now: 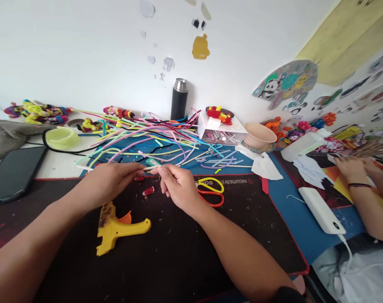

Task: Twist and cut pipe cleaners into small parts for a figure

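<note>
My left hand (111, 180) and my right hand (179, 187) meet over the black desk mat (166, 248), both pinched on a thin pale stick (152, 167) held between their fingertips. A small green piece (152, 162) sits at the stick, just above my fingers. Small red fuzzy bits (148, 191) lie on the mat below my hands. A yellow glue gun (115, 227) lies near my left forearm. Scissors with yellow and red handles (212, 192) rest right of my right hand.
A heap of coloured pipe cleaners (153, 139) covers the blue mat behind. A black flask (179, 99), a white box (223, 128), a bowl (259, 134), a dark tablet (14, 172) and a white power bank (320, 209) stand around. Another person's hand (352, 168) works at the right.
</note>
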The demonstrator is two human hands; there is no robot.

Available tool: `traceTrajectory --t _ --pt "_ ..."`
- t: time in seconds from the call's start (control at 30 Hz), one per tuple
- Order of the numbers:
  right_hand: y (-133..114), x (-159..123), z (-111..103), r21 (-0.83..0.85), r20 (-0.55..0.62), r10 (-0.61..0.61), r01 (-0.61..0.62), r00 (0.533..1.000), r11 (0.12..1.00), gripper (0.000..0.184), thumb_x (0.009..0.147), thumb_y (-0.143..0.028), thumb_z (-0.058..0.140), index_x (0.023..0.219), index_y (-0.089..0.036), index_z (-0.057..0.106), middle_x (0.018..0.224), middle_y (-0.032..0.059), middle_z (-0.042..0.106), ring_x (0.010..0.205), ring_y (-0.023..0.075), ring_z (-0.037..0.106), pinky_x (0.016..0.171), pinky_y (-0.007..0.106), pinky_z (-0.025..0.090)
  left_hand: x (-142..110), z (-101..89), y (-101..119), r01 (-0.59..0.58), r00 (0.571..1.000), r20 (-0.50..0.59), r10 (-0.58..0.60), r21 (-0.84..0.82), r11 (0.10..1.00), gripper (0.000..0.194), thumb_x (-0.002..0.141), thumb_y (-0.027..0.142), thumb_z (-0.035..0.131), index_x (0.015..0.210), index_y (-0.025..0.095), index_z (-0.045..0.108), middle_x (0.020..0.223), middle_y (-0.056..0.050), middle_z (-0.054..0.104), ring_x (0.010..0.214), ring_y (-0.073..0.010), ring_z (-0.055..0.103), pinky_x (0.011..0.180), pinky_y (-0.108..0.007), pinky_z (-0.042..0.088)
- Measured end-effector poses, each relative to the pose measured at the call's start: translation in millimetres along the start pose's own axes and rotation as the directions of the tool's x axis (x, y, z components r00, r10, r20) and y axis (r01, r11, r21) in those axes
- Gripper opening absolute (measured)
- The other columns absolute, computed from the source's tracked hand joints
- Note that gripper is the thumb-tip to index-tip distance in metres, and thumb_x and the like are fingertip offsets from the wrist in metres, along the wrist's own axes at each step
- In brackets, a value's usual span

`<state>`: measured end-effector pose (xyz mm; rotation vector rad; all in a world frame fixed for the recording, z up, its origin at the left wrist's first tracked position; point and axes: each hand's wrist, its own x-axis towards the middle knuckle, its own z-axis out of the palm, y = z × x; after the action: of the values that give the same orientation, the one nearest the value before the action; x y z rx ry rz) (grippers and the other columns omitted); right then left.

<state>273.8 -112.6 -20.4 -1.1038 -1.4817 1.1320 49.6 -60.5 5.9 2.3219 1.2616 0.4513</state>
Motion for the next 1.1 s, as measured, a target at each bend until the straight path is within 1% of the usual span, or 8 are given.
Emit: traceTrajectory --t 0.17,0.27,0.33,0.43,0.57,0.73,0.97,1.1 --pt "-6 -6 -10 -0.024 -0.120 0.092 -0.096 0.988 0.995 0.055 0.109 -0.063 0.048 0.107 -0.019 0.080 0.058 -0.0038 0.055 0.047 0.0123 0.049 0.053 0.026 0.041 -2 -6.9 5 0.045 0.999 -0.023 -0.046 -0.055 0.997 0.058 0.104 0.062 0.039 0.115 0.021 0.079 0.078 -0.006 0.078 0.067 -0.0249 0.068 0.066 -0.031 0.045" --pt "-20 -18 -28 -0.301 -0.026 0.095 -0.098 0.995 0.949 0.042 0.111 -0.050 0.052 0.112 -0.021 0.082 0.068 0.0008 0.068 0.059 0.0168 0.062 0.065 0.029 0.049 -3 -2.4 6 0.023 0.999 -0.034 -0.024 -0.030 0.999 0.061 0.103 0.062 0.039 0.125 0.021 0.078 0.082 -0.008 0.080 0.073 -0.0285 0.073 0.068 -0.033 0.048" --pt "-31 -27 -43 -0.554 0.007 0.073 -0.057 0.997 0.830 0.030 0.107 -0.044 0.061 0.116 -0.024 0.082 0.094 0.0059 0.081 0.079 0.0209 0.072 0.079 0.033 0.052 -3 1.9 3 -0.001 0.999 -0.042 0.000 -0.012 1.000 0.061 0.103 0.062 0.039 0.127 0.022 0.079 0.090 -0.009 0.084 0.079 -0.0306 0.076 0.071 -0.033 0.051" --pt "-44 -39 -65 -0.784 0.025 0.184 -0.095 0.983 0.613 0.031 0.106 -0.040 0.065 0.130 -0.026 0.079 0.115 0.0077 0.082 0.095 0.0244 0.076 0.089 0.036 0.053 -2 6.5 -3 -0.042 0.997 -0.061 0.043 0.010 0.999 0.063 0.104 0.065 0.036 0.123 0.024 0.080 0.103 -0.010 0.086 0.089 -0.0332 0.079 0.076 -0.035 0.054" --pt "-46 -51 -89 -0.908 -0.014 0.294 -0.135 0.956 0.397 0.038 0.105 -0.037 0.067 0.140 -0.023 0.073 0.128 0.0116 0.079 0.115 0.0286 0.075 0.094 0.036 0.053 1 10.2 -15 -0.065 0.991 -0.115 0.068 0.036 0.997 0.064 0.104 0.068 0.035 0.121 0.025 0.080 0.108 -0.011 0.086 0.093 -0.0351 0.080 0.079 -0.037 0.053" --pt "-38 -59 -110 -0.961 -0.002 0.327 -0.092 0.945 0.261 0.041 0.106 -0.034 0.068 0.144 -0.019 0.069 0.138 0.0162 0.071 0.128 0.0333 0.068 0.102 0.040 0.052 4 13.5 -27 -0.054 0.979 -0.193 0.060 0.037 0.998 0.060 0.104 0.067 0.039 0.120 0.026 0.080 0.112 -0.010 0.086 0.097 -0.0367 0.080 0.080 -0.038 0.053" --pt "-28 -64 -112 -0.963 0.086 0.326 -0.005 0.942 0.268 0.040 0.104 -0.022 0.067 0.144 -0.020 0.068 0.139 0.0147 0.069 0.129 0.0294 0.066 0.106 0.038 0.049 3 7.7 -22 -0.034 0.966 -0.254 0.042 0.035 0.999 0.060 0.101 0.065 0.042 0.119 0.025 0.082 0.102 -0.011 0.087 0.088 -0.0351 0.080 0.075 -0.037 0.053" --pt "-32 -67 -106 -0.955 0.115 0.340 0.009 0.933 0.298 0.035 0.101 -0.019 0.066 0.136 -0.019 0.070 0.131 0.0138 0.072 0.112 0.0261 0.070 0.094 0.034 0.049 2 6.9 -20 -0.031 0.963 -0.268 0.040 0.037 0.999 0.061 0.101 0.066 0.040 0.118 0.025 0.083 0.102 -0.012 0.087 0.090 -0.0350 0.080 0.075 -0.036 0.053"
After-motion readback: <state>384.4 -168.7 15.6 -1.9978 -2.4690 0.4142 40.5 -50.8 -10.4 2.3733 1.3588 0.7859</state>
